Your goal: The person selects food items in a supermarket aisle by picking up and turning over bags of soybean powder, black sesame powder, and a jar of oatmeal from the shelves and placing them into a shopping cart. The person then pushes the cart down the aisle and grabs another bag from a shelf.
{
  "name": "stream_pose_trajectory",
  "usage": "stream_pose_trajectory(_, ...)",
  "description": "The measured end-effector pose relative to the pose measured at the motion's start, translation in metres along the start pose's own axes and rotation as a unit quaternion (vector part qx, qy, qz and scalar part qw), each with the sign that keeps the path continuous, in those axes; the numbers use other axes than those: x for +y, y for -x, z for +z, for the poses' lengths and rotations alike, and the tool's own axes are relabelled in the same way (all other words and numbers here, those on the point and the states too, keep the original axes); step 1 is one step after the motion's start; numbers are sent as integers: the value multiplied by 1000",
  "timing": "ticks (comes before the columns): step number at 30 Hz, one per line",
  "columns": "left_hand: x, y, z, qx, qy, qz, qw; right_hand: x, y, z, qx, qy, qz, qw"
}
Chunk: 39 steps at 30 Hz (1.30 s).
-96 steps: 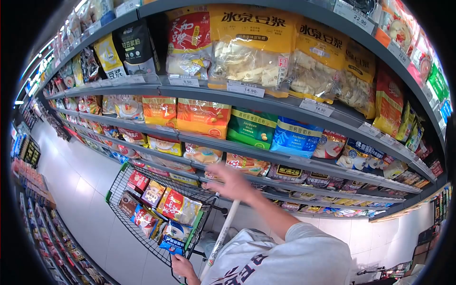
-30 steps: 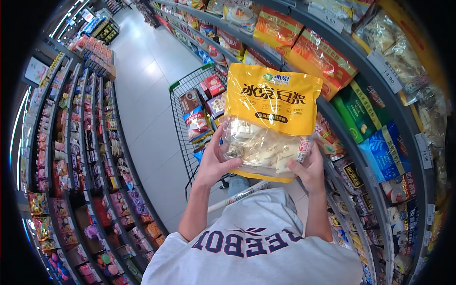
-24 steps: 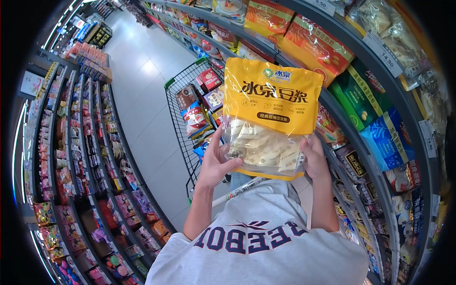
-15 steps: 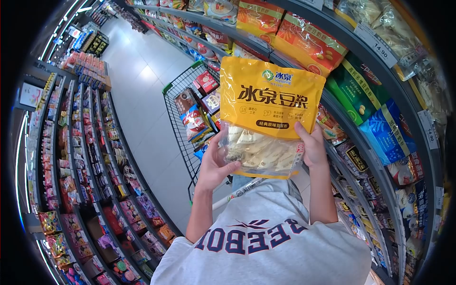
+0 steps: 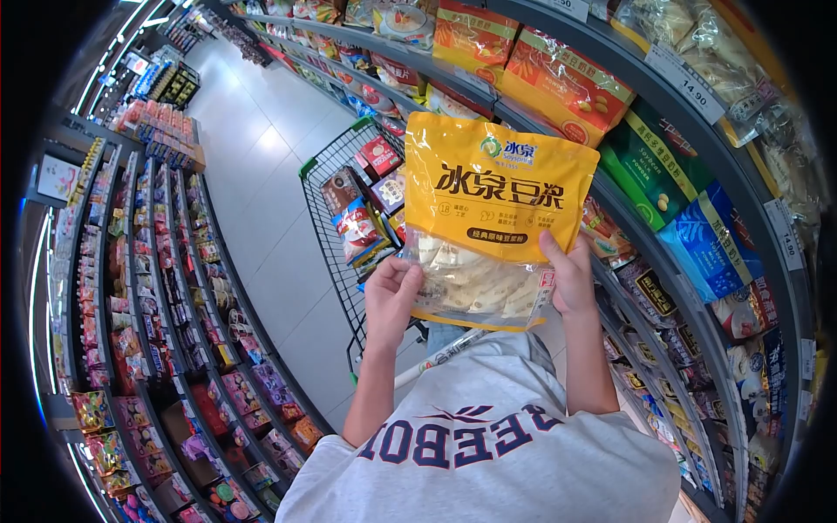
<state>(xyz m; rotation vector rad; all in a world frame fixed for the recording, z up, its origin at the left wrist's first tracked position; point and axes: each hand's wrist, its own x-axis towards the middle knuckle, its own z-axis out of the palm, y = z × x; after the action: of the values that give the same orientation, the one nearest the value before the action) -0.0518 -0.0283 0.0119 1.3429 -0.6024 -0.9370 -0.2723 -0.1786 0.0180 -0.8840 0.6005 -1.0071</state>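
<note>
Bag (image 5: 497,200) held between hands, right of cart (image 5: 307,167). Left hand (image 5: 392,292) pinched on lower left edge; right hand (image 5: 571,268) clamped on right edge. Contents (image 5: 479,279) glare-obscured; bag probably light, soft, slick. Grip both side edges.

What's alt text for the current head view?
A person's left hand and right hand hold a yellow, partly clear bag of pale packets. Beyond it, a shopping cart containing packaged goods stands in an aisle between stocked shelves.
</note>
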Motion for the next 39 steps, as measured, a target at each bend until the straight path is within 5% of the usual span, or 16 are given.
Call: stream_pose_trajectory(39,-9,3,-1,11,110,-24,994,-2,2,-1,32,-44,38,998)
